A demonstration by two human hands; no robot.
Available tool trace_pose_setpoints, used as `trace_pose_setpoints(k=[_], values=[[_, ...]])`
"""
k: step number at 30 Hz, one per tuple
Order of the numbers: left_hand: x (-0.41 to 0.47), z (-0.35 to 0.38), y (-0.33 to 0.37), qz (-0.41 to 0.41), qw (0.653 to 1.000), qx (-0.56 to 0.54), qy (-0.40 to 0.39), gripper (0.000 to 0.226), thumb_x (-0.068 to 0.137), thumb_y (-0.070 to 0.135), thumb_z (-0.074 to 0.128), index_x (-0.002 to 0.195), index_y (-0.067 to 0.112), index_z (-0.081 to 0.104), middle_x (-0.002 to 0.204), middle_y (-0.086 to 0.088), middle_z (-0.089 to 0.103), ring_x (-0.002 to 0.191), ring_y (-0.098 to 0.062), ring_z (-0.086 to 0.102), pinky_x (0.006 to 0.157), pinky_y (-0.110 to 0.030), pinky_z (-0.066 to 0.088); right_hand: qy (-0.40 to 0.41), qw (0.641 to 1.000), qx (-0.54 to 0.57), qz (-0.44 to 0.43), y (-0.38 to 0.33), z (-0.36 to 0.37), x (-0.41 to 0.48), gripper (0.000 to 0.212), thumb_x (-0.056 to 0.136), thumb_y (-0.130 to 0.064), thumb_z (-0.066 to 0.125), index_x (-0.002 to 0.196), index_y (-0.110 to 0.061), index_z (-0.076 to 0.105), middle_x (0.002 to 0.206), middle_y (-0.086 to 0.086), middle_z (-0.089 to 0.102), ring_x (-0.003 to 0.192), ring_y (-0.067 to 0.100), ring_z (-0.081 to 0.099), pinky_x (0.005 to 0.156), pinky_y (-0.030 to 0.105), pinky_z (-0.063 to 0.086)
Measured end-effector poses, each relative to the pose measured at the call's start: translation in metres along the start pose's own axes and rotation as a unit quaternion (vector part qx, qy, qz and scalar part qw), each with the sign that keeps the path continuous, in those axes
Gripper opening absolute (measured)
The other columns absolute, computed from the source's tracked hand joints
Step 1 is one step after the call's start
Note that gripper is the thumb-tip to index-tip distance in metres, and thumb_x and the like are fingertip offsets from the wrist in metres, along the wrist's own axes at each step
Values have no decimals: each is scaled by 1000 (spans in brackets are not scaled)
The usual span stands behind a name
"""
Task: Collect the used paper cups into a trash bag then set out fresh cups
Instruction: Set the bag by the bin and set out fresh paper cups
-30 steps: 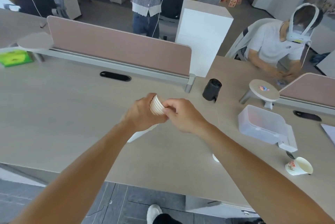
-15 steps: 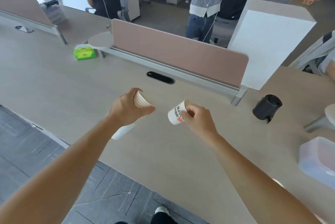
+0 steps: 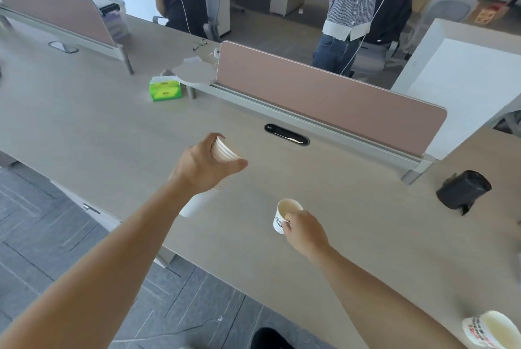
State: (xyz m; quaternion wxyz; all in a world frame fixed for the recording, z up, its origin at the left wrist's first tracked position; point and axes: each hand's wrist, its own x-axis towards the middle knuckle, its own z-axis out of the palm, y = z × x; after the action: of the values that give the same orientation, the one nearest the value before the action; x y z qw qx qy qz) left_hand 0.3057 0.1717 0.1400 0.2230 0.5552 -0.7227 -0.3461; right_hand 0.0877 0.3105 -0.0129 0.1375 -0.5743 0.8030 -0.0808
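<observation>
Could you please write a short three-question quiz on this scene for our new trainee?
1. Which hand grips the stack of paper cups? A) left B) right
2. True or false: the single paper cup held by the right hand is upside down.
3. Fill in: the black bag roll lies on the ____.
Key: 1. A, the left hand. 2. False, its mouth faces up. 3. The desk.
</observation>
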Motion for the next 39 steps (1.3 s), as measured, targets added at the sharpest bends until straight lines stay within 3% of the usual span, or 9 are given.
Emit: trace_pose_setpoints(k=[8, 14, 16, 22, 26, 28, 31, 35, 39], values=[[31, -42, -31, 35, 999, 2, -26, 76, 53, 72, 73, 119, 42, 51, 105, 8, 61, 96, -18, 58, 79, -32, 51, -71, 992, -81, 65, -35, 16, 11, 23, 90, -16, 52, 71, -19, 39, 87, -2, 45, 88, 22, 45, 63, 26, 36], [40, -54, -45, 49, 998, 1, -47, 72, 60, 67, 77, 122, 40, 51, 106, 8, 60, 93, -16, 56, 74, -26, 43, -74, 984, -126, 97, -50, 29, 14, 24, 83, -3, 48, 70, -16, 32, 76, 1, 44, 73, 24, 43, 44, 24, 19], [42, -60, -51, 49, 998, 6, -50, 73, 60, 68, 76, 123, 40, 50, 107, 9, 60, 94, -16, 56, 75, -26, 42, -51, 986, -120, 106, -54, 37, 17, 24, 84, -3, 47, 68, -15, 33, 71, 0, 40, 72, 26, 49, 46, 25, 25], [47, -71, -69, 43, 997, 32, -60, 75, 63, 66, 76, 127, 39, 49, 109, 8, 57, 97, -17, 53, 76, -27, 39, -20, 980, -177, 87, -65, 41, 23, 14, 92, -34, 54, 92, -22, 61, 98, 0, 59, 99, 24, 56, 72, 32, 41], [45, -82, -80, 67, 993, 46, -80, 74, 62, 62, 79, 126, 39, 50, 106, 8, 57, 96, -18, 52, 77, -26, 40, 48, 989, 48, 134, -102, -4, 46, 45, 95, -40, 47, 57, -17, 40, 64, 2, 45, 70, 26, 48, 58, 32, 34], [44, -90, -87, 82, 992, 54, -77, 75, 58, 62, 80, 124, 42, 50, 106, 10, 56, 97, -18, 55, 79, -26, 44, 83, 968, 210, 110, -141, -45, 64, 51, 87, -51, 51, 60, -8, 55, 58, 1, 51, 62, 21, 49, 58, 31, 36], [42, -107, -100, 89, 992, 56, -65, 80, 52, 68, 76, 124, 44, 49, 107, 14, 58, 100, -16, 58, 86, -31, 51, -6, 924, 381, 11, -222, -92, 75, 46, 88, -53, 58, 80, -11, 75, 81, 1, 74, 74, 13, 64, 68, 27, 47], [38, -138, -119, 90, 992, 70, -51, 90, 43, 75, 65, 125, 42, 49, 110, 14, 62, 103, -15, 62, 86, -35, 53, -113, 939, 304, -115, -308, -98, 74, 56, 85, -44, 63, 74, 9, 54, 64, 5, 43, 58, 10, 40, 56, 28, 32], [39, -172, -147, 70, 995, 65, -31, 77, 44, 71, 64, 114, 39, 56, 103, 14, 65, 94, -15, 63, 79, -36, 55, -88, 954, 236, -164, -354, -87, 84, 48, 89, -29, 67, 55, -11, 38, 53, -3, 31, 45, 8, 24, 45, 26, 20]])
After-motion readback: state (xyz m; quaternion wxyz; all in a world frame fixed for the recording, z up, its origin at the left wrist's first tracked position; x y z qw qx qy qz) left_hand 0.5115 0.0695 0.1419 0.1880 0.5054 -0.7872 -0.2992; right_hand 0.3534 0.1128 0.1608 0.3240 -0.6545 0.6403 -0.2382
